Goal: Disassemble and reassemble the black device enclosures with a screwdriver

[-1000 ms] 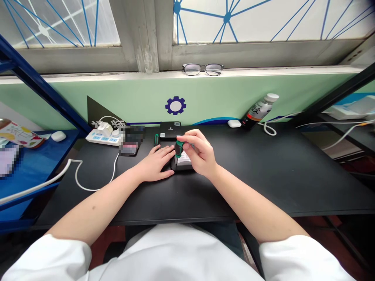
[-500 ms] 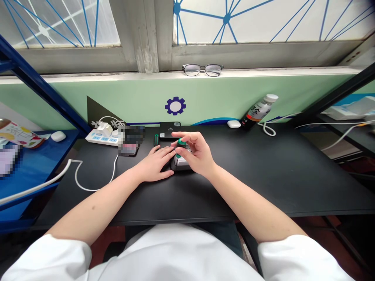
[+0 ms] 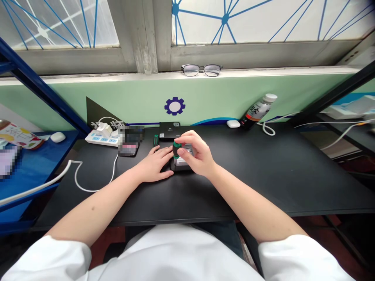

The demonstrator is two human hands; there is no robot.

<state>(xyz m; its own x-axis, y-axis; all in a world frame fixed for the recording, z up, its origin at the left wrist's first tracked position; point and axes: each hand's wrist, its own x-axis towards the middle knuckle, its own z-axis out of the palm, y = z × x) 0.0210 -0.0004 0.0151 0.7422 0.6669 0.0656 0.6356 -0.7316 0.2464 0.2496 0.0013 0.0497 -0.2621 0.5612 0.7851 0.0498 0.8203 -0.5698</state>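
My right hand (image 3: 199,155) grips a short screwdriver (image 3: 176,150) with a green and black handle, fingers and thumb around it. The screwdriver stands nearly upright, its shaft pointing down at the left edge of a small black device (image 3: 182,168) with a pale label. Fingers stretched and spread, my left hand (image 3: 155,166) lies flat on the table along the device's left side. Just beyond its fingertips is a second green and black handled tool (image 3: 156,140), partly covered by the hand. Whether the screwdriver's tip sits in a screw I cannot tell.
Behind the device lies a flat black box (image 3: 170,131). A white power strip (image 3: 102,137) with plugs and a blurred phone (image 3: 129,148) are at the left. A bottle (image 3: 258,111) leans on the wall beside a white case (image 3: 233,123). Glasses (image 3: 202,70) rest on the sill.
My right hand has shifted its fingers on the screwdriver, whose handle now sits slightly further left and more upright. My left hand has stayed in place.
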